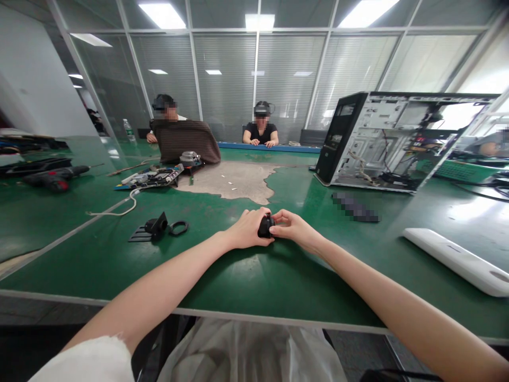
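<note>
Black part: a small dark piece [265,227] held just above the green table [278,276], near the middle of its near half, straight ahead of the person.
Left hand: the left hand [248,229] is curled closed around the black part from the left, fingers over its top and thumb low on the near side.
Right hand: the right hand [292,228] meets it from the right, fingertips [277,216] pinched on the part's right end.
Which way it lies: the part sits between the two hands, touching both; most of it is covered, so its long axis cannot be told for sure, though it seems to run left to right.
Nearer hand: neither. Both are in contact, with the left wrapping more of it.
Left of the hands: a black bracket [153,227] and a black ring [178,228] lie near each other on the table, well apart from the hands.
Far right: an open computer case [397,140] stands on the table.
Near right: a white panel [457,260] lies flat.
Far side: two seated people.
</note>
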Demonstrator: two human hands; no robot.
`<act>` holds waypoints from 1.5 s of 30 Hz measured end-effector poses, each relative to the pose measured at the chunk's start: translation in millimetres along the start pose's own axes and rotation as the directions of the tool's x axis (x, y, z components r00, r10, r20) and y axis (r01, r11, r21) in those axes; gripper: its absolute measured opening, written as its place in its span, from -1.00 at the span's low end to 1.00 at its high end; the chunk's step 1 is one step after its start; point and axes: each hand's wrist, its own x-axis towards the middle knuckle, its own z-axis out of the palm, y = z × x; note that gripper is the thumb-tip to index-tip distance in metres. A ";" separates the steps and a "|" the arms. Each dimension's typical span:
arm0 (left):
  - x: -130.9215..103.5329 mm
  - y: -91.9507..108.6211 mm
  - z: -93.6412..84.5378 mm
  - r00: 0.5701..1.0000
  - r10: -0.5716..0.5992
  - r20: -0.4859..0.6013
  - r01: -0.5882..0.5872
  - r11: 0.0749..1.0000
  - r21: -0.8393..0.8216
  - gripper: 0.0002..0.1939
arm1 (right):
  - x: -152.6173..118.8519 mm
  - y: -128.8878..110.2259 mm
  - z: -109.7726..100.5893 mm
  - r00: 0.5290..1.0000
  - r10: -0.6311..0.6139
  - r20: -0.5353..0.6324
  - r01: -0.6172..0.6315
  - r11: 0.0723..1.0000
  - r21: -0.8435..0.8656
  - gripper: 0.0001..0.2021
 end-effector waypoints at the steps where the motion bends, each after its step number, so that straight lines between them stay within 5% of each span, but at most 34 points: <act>1: -0.1 0.3 0.1 1.000 0.002 -0.001 -0.002 1.000 0.006 -0.40 | -0.1 -1.8 0.0 1.000 0.016 -0.004 -0.016 1.000 -0.017 -0.71; 9: -0.9 0.7 2.5 0.999 0.022 -0.027 -0.022 1.000 -0.018 -0.32 | -10.1 -0.6 11.3 0.997 -0.044 -0.063 0.042 0.999 -0.029 -0.72; 15: -0.5 -3.4 1.7 0.998 0.040 -0.047 -0.037 0.997 0.063 -0.21 | -17.3 5.7 20.7 0.962 -0.225 -0.155 0.165 0.931 -0.326 -0.64; 20: -0.6 -0.9 -4.8 0.998 0.037 -0.052 -0.025 0.978 0.206 -0.17 | -17.4 5.8 22.5 0.958 -0.222 -0.180 0.137 0.909 -0.395 -0.64; 25: -3.8 3.0 -4.6 0.999 -0.043 -0.019 0.046 0.976 0.212 -0.20 | -15.4 8.4 23.2 0.955 -0.226 -0.190 0.144 0.919 -0.368 -0.66; 32: -5.3 1.7 0.7 0.997 0.022 -0.076 -0.025 0.999 -0.048 -0.30 | -9.7 14.1 20.8 0.947 -0.221 -0.231 0.141 0.937 -0.320 -0.67; 42: -5.8 0.1 3.7 0.994 0.087 -0.067 -0.094 0.989 -0.113 -0.37 | -12.2 3.0 17.5 0.986 0.048 -0.162 -0.020 0.986 0.167 -0.75; 45: -5.3 0.2 2.8 0.995 0.085 -0.051 -0.091 0.989 -0.115 -0.37 | -9.9 4.5 13.2 0.991 0.041 -0.131 -0.020 0.987 0.157 -0.77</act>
